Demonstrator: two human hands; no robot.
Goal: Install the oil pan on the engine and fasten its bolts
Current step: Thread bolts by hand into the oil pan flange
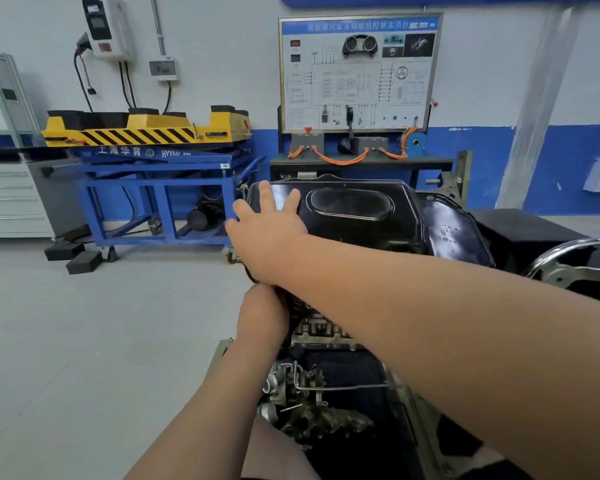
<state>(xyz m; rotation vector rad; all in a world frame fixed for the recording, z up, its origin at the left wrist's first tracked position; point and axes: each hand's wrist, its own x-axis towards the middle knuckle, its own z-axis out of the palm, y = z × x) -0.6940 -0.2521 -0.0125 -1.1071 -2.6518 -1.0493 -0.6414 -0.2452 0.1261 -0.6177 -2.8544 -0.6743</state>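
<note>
Yellow lift platform (142, 131) with black hazard stripes sits on a blue wheeled frame (160, 188) by the back wall, with two black blocks (73, 256) on the floor (84, 341) near its wheel. Right of it, a framed wiring-diagram board (359, 72) stands over a dark surface (430, 160), orange cables (340, 159) looped at its foot. White wall box (108, 26) above the platform; grey drawer cabinet (7, 199) far left.
</note>
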